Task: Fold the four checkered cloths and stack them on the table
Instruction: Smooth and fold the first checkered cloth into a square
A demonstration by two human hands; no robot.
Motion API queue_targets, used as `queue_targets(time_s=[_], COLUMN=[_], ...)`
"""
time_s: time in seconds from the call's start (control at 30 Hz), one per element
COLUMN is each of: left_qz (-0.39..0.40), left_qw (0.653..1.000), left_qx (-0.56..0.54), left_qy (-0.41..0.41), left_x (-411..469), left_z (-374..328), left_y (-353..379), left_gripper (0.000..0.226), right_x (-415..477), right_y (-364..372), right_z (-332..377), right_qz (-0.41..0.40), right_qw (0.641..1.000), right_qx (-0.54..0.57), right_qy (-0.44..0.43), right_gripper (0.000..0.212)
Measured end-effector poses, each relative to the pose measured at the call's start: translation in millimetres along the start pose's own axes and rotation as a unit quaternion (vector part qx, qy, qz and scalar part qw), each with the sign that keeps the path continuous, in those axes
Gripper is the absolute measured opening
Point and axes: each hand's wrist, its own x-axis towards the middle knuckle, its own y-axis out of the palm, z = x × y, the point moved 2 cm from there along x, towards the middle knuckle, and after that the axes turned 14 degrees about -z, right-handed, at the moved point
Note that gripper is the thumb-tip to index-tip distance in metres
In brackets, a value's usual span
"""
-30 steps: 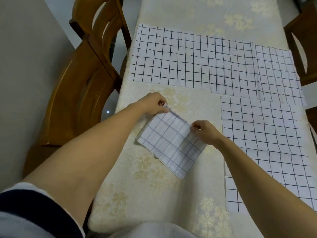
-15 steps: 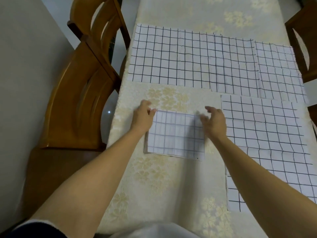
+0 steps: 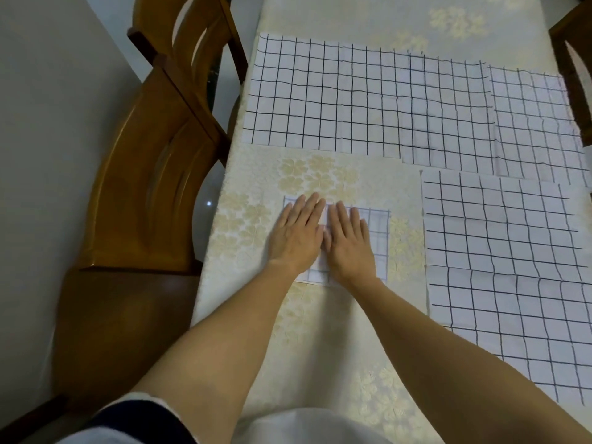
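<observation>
**Item:** folded checkered cloth (image 3: 378, 238), a small rectangle lying flat near the left edge of the counter (image 3: 304, 168), directly before the person.

**Hands:** left hand (image 3: 296, 238) and right hand (image 3: 350, 248) lie on it side by side, palms down. The fingers (image 3: 312, 206) are straight and grip nothing.

**Step, as judged:** pressing the folds flat. Best done by sweeping from the middle outward, keeping the corners aligned.

**Remaining, unfolded:**
- far cloth (image 3: 320, 97)
- far-right cloth (image 3: 538, 123), adjoining the far cloth
- near-right cloth (image 3: 499, 225)

**Surface:** cream floral covering.

**Room:** wooden chair (image 3: 144, 187) at left, grey floor beside it.
</observation>
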Motion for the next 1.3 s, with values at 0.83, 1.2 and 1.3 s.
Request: queue_targets(time_s=[0.83,1.2,1.3], left_qz=[0.01,-0.04,-0.009], left_qw=[0.999,0.999,0.998], left_qx=[0.024,0.022,-0.038], left_qy=[-0.034,-0.007,0.049], left_x=[-7.3,-0.6,10.0], left_z=[35.9,38.1,10.5], left_y=[-9.0,-32.5,-28.6], left_gripper=[0.064,0.068,0.066], right_x=[3.7,17.5,29.9], right_y=[-25.6,-45.8,-52.2], right_z=[-50.6,-73.4,-68.4], right_qz=[0.017,-0.141,-0.176], right_qw=[0.996,0.98,0.949], right_qx=[-0.081,0.031,0.074], right_qy=[0.033,0.136,0.25], right_gripper=[0.067,0.066,0.057])
